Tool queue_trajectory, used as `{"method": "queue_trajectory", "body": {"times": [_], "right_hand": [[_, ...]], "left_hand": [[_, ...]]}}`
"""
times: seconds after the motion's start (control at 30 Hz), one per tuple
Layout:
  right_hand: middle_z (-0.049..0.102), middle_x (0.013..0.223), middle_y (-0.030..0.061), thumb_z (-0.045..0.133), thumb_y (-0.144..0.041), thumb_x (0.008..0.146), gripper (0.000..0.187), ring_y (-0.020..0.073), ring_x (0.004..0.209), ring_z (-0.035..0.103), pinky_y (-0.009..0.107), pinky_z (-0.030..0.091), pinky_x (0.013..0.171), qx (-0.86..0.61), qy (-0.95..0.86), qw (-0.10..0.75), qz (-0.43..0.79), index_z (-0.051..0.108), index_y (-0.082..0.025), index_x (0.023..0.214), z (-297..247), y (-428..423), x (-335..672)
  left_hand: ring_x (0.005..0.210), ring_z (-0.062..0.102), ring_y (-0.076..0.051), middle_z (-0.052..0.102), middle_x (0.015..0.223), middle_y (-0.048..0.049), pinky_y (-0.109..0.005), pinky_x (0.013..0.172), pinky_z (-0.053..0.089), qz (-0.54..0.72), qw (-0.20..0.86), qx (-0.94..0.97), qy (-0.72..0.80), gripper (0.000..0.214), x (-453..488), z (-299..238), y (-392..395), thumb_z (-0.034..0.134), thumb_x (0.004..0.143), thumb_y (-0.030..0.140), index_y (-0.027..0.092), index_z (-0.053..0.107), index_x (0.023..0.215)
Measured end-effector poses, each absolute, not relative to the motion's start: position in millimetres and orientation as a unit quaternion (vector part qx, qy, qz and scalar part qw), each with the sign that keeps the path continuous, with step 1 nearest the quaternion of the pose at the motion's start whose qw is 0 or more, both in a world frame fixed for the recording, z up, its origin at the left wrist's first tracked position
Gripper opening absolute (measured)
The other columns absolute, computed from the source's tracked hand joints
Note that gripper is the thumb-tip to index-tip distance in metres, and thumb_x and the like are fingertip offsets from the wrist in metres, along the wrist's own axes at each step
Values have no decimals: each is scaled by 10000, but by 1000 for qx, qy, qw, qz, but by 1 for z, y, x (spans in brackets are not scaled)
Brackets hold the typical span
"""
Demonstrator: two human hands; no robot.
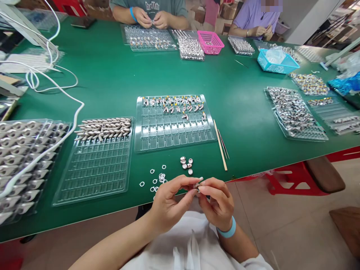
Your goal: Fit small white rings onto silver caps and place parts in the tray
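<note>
My left hand [170, 200] and my right hand [218, 202] meet at the table's near edge, fingertips pinched together on one small silvery part [197, 184] between them. Just beyond them lie several small white rings [157, 179] and a few small round silvery pieces [186, 164] on the green table [112, 82]. A clear plastic tray [173, 123] ahead holds small parts in its top rows. To its left, another clear tray [97, 165] carries a row of elongated silvery parts [104, 128] at its far end.
A thin wooden stick and a dark tool [222, 148] lie right of the middle tray. Stacked trays of parts sit at far left [19, 165] and right [294, 112]. White cables [56, 90] cross the left side. Two other people work across the table near pink [210, 42] and blue [277, 62] baskets.
</note>
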State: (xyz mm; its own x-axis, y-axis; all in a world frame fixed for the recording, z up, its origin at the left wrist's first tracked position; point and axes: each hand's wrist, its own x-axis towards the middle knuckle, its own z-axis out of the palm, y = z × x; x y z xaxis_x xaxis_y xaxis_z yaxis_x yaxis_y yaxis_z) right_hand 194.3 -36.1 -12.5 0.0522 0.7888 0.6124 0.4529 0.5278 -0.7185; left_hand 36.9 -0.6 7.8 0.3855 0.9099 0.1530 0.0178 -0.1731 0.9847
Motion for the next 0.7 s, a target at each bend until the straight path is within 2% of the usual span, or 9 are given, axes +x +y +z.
{"method": "queue_trajectory", "body": {"times": [0.57, 0.7], "right_hand": [[626, 956, 37, 584, -69, 790, 415, 181, 851, 643, 349, 594, 691, -472, -684, 543, 119, 570, -325, 1117, -20, -42, 197], [619, 982, 40, 583, -39, 778, 427, 179, 885, 636, 344, 589, 728, -464, -673, 555, 155, 583, -311, 1107, -17, -41, 196]], "left_hand": [[802, 652, -157, 688, 925, -63, -251, 729, 538, 414, 554, 623, 365, 233, 37, 10, -5, 593, 829, 108, 183, 646, 1043], [800, 650, -155, 689, 907, -56, -245, 726, 534, 418, 550, 618, 376, 214, 39, 11, -4, 597, 824, 105, 183, 656, 1014]]}}
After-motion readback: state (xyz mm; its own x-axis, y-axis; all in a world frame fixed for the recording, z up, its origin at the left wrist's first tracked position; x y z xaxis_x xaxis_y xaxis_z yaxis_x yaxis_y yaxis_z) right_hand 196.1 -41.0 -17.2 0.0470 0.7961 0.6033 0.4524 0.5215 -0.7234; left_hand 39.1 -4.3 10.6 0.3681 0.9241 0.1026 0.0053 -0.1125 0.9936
